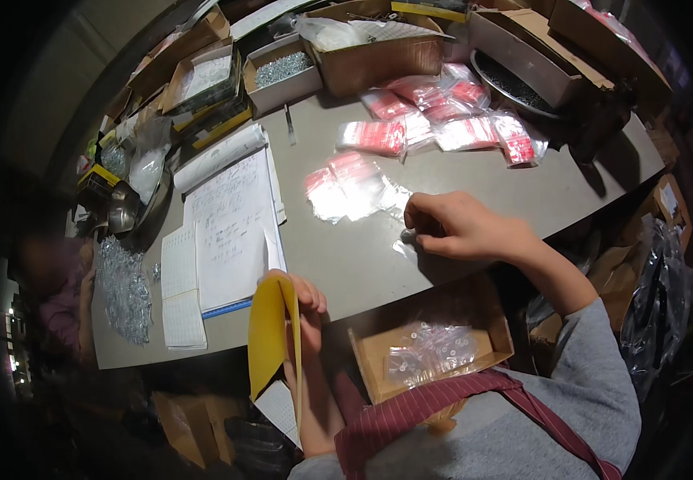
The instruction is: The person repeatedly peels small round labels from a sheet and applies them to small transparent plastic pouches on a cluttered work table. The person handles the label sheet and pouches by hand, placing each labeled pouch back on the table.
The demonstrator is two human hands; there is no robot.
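So the small clear bag [404, 250] is on the desk [338, 268], a bit in from the near edge, right under the right hand [462, 228]. Thumb and fingers there are curled close together over it, can't tell if they actually grip it. I'd say handling that bag is the step in hand, and the next move calls for a clean pinch that doesn't drag the red-and-white packets [346, 180] just beyond. Left hand [309, 302] is at the near edge, fingers closed on a yellow folder [266, 336] that hangs past it. Best open room looks like the bare patch between the bag and the paper pad [230, 224]. Far edge is walled off by open boxes [286, 96], small metal parts [125, 292] crowd the near left corner, and a cardboard tray [494, 324] sits below the near edge.
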